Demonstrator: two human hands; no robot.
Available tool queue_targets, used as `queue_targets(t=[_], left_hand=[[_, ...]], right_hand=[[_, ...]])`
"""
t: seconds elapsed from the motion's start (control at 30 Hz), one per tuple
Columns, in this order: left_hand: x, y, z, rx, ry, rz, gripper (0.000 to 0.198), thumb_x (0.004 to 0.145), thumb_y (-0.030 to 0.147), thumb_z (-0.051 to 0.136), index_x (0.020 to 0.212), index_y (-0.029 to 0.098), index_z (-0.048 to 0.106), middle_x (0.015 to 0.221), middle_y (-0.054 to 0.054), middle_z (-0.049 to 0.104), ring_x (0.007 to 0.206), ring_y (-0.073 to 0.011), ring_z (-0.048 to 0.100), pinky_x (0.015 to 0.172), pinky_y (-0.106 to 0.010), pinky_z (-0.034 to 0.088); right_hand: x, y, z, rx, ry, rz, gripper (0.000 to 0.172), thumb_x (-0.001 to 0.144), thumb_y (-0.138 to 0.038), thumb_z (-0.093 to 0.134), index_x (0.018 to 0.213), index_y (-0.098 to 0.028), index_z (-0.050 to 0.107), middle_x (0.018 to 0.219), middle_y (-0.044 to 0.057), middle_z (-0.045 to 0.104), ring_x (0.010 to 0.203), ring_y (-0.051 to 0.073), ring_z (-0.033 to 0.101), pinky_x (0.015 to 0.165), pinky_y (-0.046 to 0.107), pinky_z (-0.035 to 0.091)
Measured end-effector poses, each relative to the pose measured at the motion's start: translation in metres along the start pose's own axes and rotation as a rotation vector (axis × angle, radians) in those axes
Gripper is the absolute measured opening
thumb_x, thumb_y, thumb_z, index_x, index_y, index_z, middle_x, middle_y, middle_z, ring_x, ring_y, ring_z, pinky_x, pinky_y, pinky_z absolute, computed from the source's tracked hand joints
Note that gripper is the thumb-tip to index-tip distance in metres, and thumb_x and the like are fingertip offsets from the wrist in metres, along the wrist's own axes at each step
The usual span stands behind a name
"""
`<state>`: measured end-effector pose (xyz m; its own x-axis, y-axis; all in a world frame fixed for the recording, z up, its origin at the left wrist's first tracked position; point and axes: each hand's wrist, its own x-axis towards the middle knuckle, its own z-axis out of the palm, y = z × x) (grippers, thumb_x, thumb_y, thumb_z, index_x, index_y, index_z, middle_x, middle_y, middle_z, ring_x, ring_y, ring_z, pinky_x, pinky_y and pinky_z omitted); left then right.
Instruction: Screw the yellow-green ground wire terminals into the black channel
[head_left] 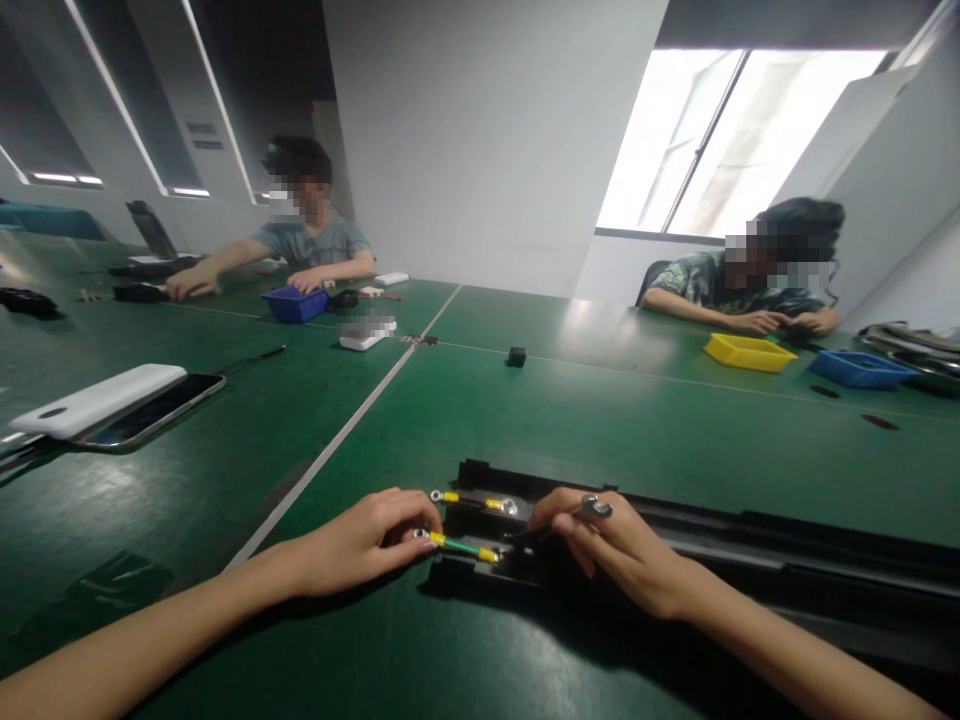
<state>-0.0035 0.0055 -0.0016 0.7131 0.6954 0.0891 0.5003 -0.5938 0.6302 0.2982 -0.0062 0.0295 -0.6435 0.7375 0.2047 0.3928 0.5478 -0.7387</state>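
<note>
A long black channel-shaped housing (720,535) lies across the table in front of me, its end between my hands. Two short cables with yellow-sleeved ring terminals stick out of that end: a black cable (474,501) at the back and a green cable (459,547) at the front. My left hand (375,540) pinches the green cable's outer ring terminal between thumb and fingers. Over the housing, my right hand (615,545) is closed around a wrench (597,508), whose open jaw shows above the knuckles. Its other end, near the cables' inner terminals, is mostly hidden.
To the left lie a white device (101,395) and a phone (161,410). A small black block (517,356) sits mid-table. Across the table, two people work beside a dark blue bin (295,304), a yellow bin (750,352) and a blue bin (862,368).
</note>
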Motion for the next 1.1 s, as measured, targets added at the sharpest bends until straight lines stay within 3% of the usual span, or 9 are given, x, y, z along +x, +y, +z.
queue_targets(t=[0.13, 0.3, 0.8, 1.1], left_hand=[[0.0001, 0.0017, -0.0007, -0.005, -0.001, -0.010, 0.010, 0.095, 0.024, 0.052, 0.097, 0.018, 0.060, 0.086, -0.001, 0.059, 0.077, -0.0166, 0.054, 0.070, -0.025, 0.040], [0.0000, 0.0027, -0.0013, -0.002, 0.002, -0.012, 0.011, 0.095, 0.025, 0.052, 0.097, 0.018, 0.060, 0.085, -0.001, 0.059, 0.076, -0.0167, 0.054, 0.070, -0.025, 0.040], [-0.0002, 0.0018, -0.0013, -0.002, -0.011, -0.015, 0.008, 0.095, 0.021, 0.053, 0.097, 0.018, 0.060, 0.086, -0.001, 0.059, 0.077, -0.0166, 0.054, 0.070, -0.025, 0.040], [0.0008, 0.0031, -0.0018, 0.002, -0.007, -0.009, 0.009, 0.094, 0.022, 0.052, 0.096, 0.017, 0.060, 0.084, -0.001, 0.059, 0.075, -0.0163, 0.054, 0.069, -0.024, 0.039]], right_hand=[[0.0011, -0.0033, -0.0001, -0.026, -0.021, 0.005, 0.039, 0.100, -0.042, 0.035, 0.097, -0.015, 0.063, 0.054, -0.005, 0.044, 0.047, 0.009, 0.045, 0.049, 0.019, 0.038], [0.0019, -0.0057, -0.0008, -0.038, -0.032, -0.018, 0.037, 0.100, -0.041, 0.038, 0.098, -0.016, 0.065, 0.073, 0.001, 0.060, 0.052, 0.007, 0.048, 0.050, 0.017, 0.040], [0.0035, -0.0044, -0.0007, -0.043, -0.018, -0.063, 0.032, 0.098, -0.038, 0.047, 0.097, -0.013, 0.067, 0.063, -0.002, 0.058, 0.047, 0.006, 0.047, 0.050, 0.017, 0.040], [0.0003, 0.0006, 0.0003, -0.033, -0.015, -0.049, 0.030, 0.097, -0.036, 0.048, 0.099, -0.012, 0.066, 0.070, 0.001, 0.064, 0.048, 0.006, 0.048, 0.049, 0.016, 0.039]])
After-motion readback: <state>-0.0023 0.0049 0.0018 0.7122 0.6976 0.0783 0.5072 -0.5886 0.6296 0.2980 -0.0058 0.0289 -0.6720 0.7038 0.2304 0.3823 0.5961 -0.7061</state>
